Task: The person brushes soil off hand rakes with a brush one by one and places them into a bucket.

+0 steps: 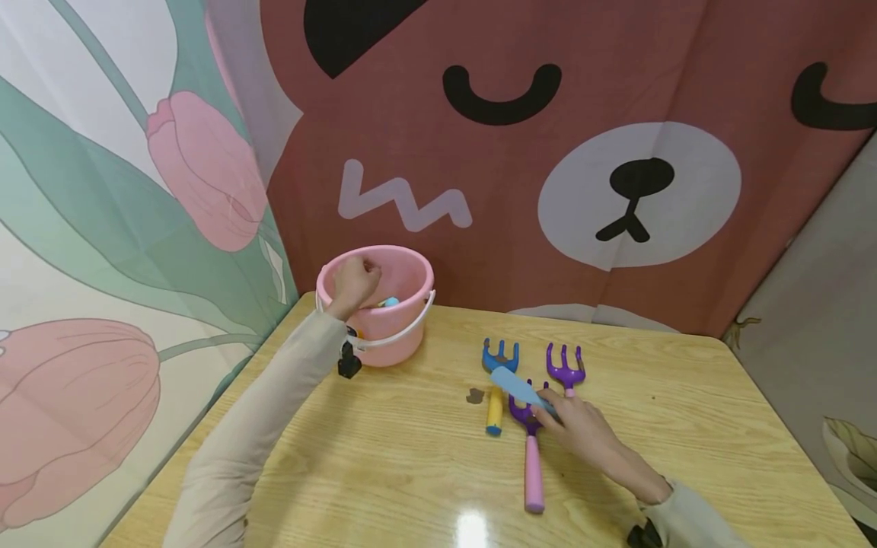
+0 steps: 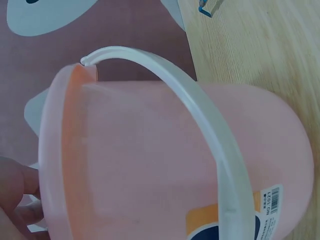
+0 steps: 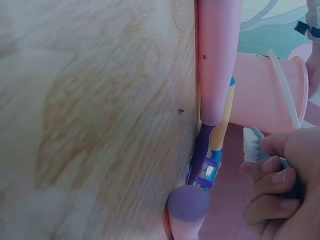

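My left hand (image 1: pixel 356 283) is over the mouth of a pink bucket (image 1: pixel 390 346), fingers bent; in the left wrist view they show beyond the bucket's rim (image 2: pixel 52 150). I cannot tell whether they hold anything. Something light blue (image 1: pixel 390 302) lies inside the bucket. My right hand (image 1: pixel 582 430) grips a light blue brush (image 1: pixel 515 387), whose white bristles (image 3: pixel 251 146) show in the right wrist view. Below the brush on the table lie a blue hand fork (image 1: pixel 495 396) with a yellow handle and a purple fork (image 1: pixel 534 472) with a pink handle. Another purple fork (image 1: pixel 566 371) is partly hidden by my right hand.
The wooden table (image 1: pixel 384 457) carries a small brown smudge (image 1: pixel 475 396) left of the blue fork. The bucket's white handle (image 1: pixel 404 332) hangs down its front. A bear-print cloth (image 1: pixel 507 190) hangs behind the table, and a tulip-print cloth (image 1: pixel 137 228) at the left.
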Demonstrator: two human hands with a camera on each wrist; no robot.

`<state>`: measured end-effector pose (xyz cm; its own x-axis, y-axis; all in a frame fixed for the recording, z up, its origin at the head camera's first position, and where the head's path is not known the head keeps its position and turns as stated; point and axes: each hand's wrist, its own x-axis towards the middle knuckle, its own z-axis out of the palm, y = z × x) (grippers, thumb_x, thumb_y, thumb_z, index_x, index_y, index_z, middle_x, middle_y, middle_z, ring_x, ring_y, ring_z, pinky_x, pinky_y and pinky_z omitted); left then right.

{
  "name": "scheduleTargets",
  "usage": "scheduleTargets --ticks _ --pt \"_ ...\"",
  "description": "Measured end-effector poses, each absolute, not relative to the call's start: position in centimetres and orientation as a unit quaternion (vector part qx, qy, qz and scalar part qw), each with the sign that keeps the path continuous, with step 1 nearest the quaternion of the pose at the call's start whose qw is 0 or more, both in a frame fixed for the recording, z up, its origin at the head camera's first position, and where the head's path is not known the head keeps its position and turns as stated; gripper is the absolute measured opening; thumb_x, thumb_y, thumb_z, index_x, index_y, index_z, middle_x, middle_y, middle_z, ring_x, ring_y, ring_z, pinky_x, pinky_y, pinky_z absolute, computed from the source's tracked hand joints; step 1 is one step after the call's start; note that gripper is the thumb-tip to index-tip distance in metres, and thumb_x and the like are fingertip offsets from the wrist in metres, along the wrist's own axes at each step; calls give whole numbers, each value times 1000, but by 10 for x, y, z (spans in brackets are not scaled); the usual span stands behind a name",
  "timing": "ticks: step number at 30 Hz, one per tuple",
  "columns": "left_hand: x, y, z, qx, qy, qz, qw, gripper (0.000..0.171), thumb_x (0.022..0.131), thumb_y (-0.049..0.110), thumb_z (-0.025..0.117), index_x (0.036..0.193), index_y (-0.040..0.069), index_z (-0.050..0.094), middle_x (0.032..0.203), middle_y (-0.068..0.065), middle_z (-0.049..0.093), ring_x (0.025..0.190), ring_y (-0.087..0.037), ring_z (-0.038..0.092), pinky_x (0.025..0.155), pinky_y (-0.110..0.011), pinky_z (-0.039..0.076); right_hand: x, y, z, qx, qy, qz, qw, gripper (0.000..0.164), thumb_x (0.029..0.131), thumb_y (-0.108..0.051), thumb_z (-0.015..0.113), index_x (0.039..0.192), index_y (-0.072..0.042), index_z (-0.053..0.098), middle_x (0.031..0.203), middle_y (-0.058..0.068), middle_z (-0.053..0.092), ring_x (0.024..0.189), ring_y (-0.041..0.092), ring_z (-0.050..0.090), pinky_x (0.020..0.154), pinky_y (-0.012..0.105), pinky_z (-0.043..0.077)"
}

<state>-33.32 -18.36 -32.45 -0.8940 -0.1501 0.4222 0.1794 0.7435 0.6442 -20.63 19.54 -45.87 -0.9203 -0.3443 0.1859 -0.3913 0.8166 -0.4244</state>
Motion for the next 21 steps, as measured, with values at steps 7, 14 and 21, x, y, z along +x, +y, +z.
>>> scheduleTargets --ticks 7,14,21 --pt "-329 -177 -321 -24 -902 -363 233 21 86 3 56 66 4 53 56 -1 36 57 -20 37 56 -32 29 -205 197 -458 188 -952 239 45 38 100 -26 60 126 1 61 60 -7 44 44 3 35 39 20 30" --pt "-322 -170 -318 -41 -896 -376 234 20 88 0 54 96 -3 72 79 -13 62 71 -25 53 65 -34 38 -204 201 -457 196 -951 232 55 36 100 -25 60 124 2 62 58 -7 41 45 4 34 40 21 31" --pt "-318 -162 -317 -58 -897 -367 240 27 86 3 54 103 -2 74 93 -14 72 79 -26 61 73 -39 46 -204 205 -459 199 -952 224 67 31 99 -24 62 119 -1 63 57 -7 39 45 4 33 41 22 30"
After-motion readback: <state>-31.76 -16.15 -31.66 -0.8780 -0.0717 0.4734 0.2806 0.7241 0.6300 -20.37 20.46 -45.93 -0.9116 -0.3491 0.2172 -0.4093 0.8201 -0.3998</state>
